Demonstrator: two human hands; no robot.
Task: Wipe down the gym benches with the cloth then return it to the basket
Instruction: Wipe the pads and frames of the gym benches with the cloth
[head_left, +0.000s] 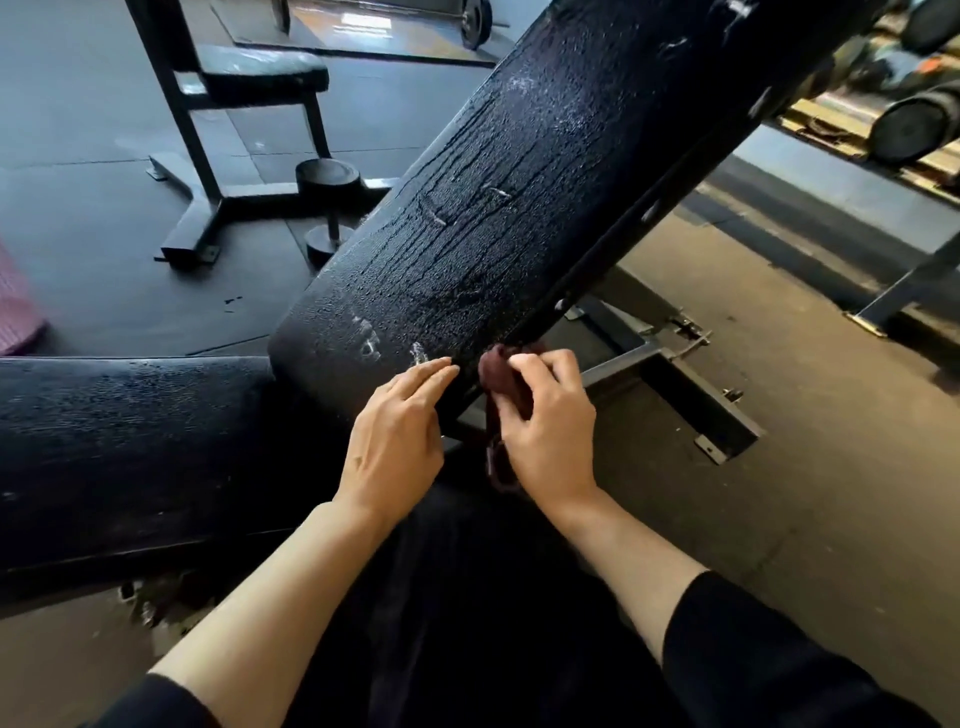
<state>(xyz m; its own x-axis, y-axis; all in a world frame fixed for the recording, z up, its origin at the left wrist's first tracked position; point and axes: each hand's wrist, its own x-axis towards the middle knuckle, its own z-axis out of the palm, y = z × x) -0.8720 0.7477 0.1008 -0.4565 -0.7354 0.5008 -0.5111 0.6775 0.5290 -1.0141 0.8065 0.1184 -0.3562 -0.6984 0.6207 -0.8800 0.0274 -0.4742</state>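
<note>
A black incline bench fills the view: its tilted back pad (509, 197) rises to the upper right, wet with droplets and runs, and its flat seat pad (130, 447) lies at the left. My right hand (545, 426) grips a dark maroon cloth (496, 366) against the lower right edge of the back pad. Most of the cloth is hidden under that hand, with a strip hanging below. My left hand (397, 431) rests with straight fingers on the pad's bottom corner, just left of the cloth. No basket is in view.
A second black bench (260, 73) on a steel frame stands at the back left, with a dumbbell (324, 208) on the floor beside it. The bench's steel base (675, 384) lies to the right. Dumbbells on a rack (914, 124) sit far right. A pink mat (15, 306) is at the left edge.
</note>
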